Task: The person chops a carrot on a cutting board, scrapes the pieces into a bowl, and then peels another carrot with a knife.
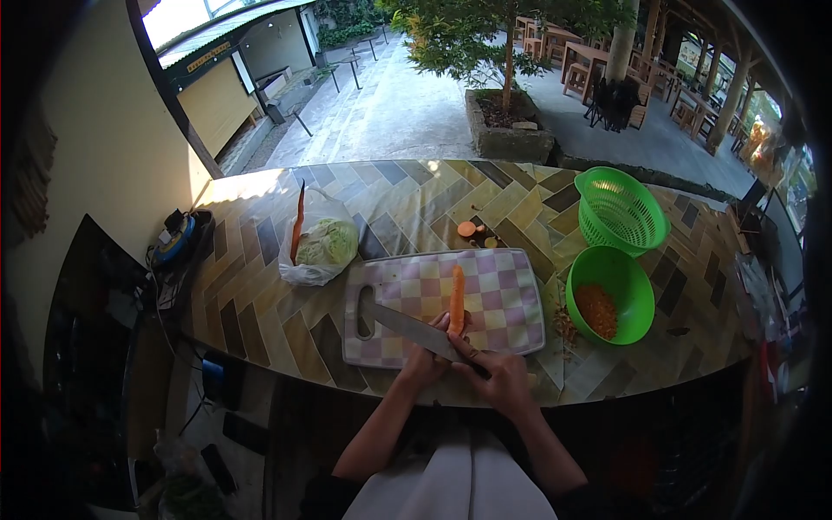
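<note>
Low over the near side of a pink-and-yellow checked cutting board point(399, 276), my left hand point(424, 365) is closed around the lower end of a peeled carrot point(458, 295), which points away from me. A wide knife point(412, 331) crosses in front of the carrot's lower end, its blade reaching left toward the board's handle slot. My right hand point(501, 380) grips the knife at its handle, close beside my left hand. Part of the left fingers is hidden behind the blade.
A green bowl point(637, 290) with chopped orange pieces stands right of the board, a green colander point(617, 204) behind it. Peelings point(565, 326) lie between board and bowl. Carrot ends point(466, 229) lie beyond the board. A plastic bag point(314, 270) holds cabbage point(328, 242) and an unpeeled carrot point(298, 227).
</note>
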### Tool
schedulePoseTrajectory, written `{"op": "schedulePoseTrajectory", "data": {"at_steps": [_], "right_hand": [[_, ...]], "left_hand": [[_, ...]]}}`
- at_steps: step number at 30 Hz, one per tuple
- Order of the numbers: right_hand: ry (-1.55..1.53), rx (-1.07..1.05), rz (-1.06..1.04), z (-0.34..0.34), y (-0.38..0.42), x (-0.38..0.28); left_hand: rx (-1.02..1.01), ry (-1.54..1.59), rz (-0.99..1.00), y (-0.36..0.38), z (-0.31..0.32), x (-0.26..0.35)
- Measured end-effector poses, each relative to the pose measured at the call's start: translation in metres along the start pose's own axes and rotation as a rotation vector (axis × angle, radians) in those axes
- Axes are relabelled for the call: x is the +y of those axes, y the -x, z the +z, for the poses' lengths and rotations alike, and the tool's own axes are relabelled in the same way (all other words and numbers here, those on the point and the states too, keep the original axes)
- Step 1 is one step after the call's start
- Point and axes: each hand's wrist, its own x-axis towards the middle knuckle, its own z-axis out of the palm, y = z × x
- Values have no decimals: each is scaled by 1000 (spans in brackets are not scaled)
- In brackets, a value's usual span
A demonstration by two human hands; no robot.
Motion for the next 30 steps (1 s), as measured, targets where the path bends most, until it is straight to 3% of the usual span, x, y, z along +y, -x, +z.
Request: {"op": "schedulePoseTrajectory", "data": {"at_steps": [1, 4, 7, 10, 12, 14, 16, 21, 23, 26, 27, 30], "right_hand": [[-19, 15, -9, 0, 0, 0], [50, -37, 39, -4, 1, -2], [42, -92, 111, -10, -3, -11], [68, -86, 98, -9, -2, -8], [77, -32, 25, -4, -2, -1], [76, 10, -5, -1, -1, 1], [66, 40, 1, 0, -3, 0], [117, 15, -19, 2, -4, 6], [118, 6, -11, 0, -6, 6], [104, 7, -2, -2, -8, 1], [99, 22, 2, -3, -8, 0], [99, 19, -3, -4, -9, 4]], "left_hand": [[4, 105, -41, 1, 1, 2], [-74, -486, 240, 2, -2, 0], [-146, -125, 51, -2, -16, -5], [-250, 90, -15, -3, -20, 0], [-96, -437, 129, -2, -32, -15], [-39, -734, 235, 1, -29, -16], [-86, -805, 311, 5, -12, 1], [-128, 117, -28, 1, -21, -2], [-127, -123, 65, 7, -9, 7], [-54, -999, 464, 10, -1, 8], [-58, -1106, 555, 10, -3, 7], [-73, -1129, 479, 15, 3, 12]]}}
